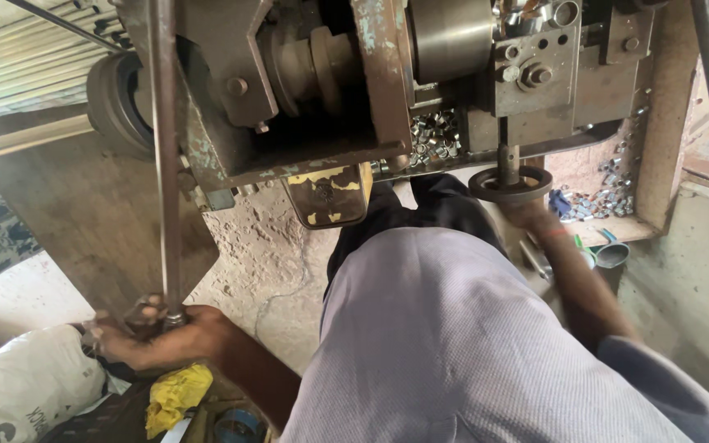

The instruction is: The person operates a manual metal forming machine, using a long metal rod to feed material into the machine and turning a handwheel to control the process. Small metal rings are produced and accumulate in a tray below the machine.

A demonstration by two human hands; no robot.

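A long, dull-brown metal lever (164, 156) runs almost straight up and down on the left of the view, from the top edge, across the front of a worn, grease-dark machine (313, 90) with flaking green paint, to low on the left. The left hand (153, 335) is clenched around its lower end, knuckles up, the arm stretched out and down to the left.

A small round handwheel (509, 185), dark and rusty, sits on a short vertical shaft under the right part of the machine. The right hand (527, 215) is just beneath and behind its rim, touching it, with the forearm reaching up from the lower right; the fingers are hidden, so whether they are wrapped on the wheel or spread cannot be told. A thin red band circles that wrist.

One lever and one handwheel show. Small shiny metal nuts (435, 136), too many to count, lie heaped in the machine's tray, and more lie to the right. A yellow rag (176, 394) lies below the left hand, beside one white sack (26, 385).
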